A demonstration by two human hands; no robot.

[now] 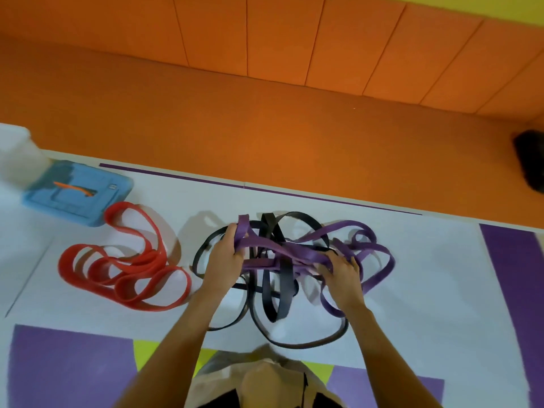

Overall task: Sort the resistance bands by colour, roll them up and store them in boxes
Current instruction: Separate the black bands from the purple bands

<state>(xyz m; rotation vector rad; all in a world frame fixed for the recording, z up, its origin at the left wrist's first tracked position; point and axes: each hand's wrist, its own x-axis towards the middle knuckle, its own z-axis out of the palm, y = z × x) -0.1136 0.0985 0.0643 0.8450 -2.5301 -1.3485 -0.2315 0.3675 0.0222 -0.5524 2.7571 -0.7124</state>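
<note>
Step in hand: pulling the purple bands out of the knot they form with the black bands, so that each colour gets its own pile.
Left hand: fingers curled round a purple loop at the left top of the tangle, lifting it a little off the white surface.
Right hand: fingers bent into the purple strands on the right side of the tangle; it seems to be pinching 1 or more of them, but the fingertips are hidden among the loops.
Where the bands are: purple and black lie crossed over each other in the middle of the white surface, in front of the person; the purple spreads mostly to the right, the black mostly to the centre and near side.
Already sorted: the red bands lie in loose loops to the left, apart from the tangle and not yet rolled.
Box: a blue box with an orange handle on its lid sits beyond the red bands, at the far left.
Progress: early, I judge; 1 colour is separated, 2 are still mixed, nothing is rolled or boxed.
How to do it well: follow 1 purple loop at a time and lift it up and over the black strands instead of tugging sideways, since these bands stretch and a hard pull would likely tighten the knot.
Risk: dragging the black bands along, or letting freed purple loops fall back onto the pile; setting them well to the right should avoid that.
</note>
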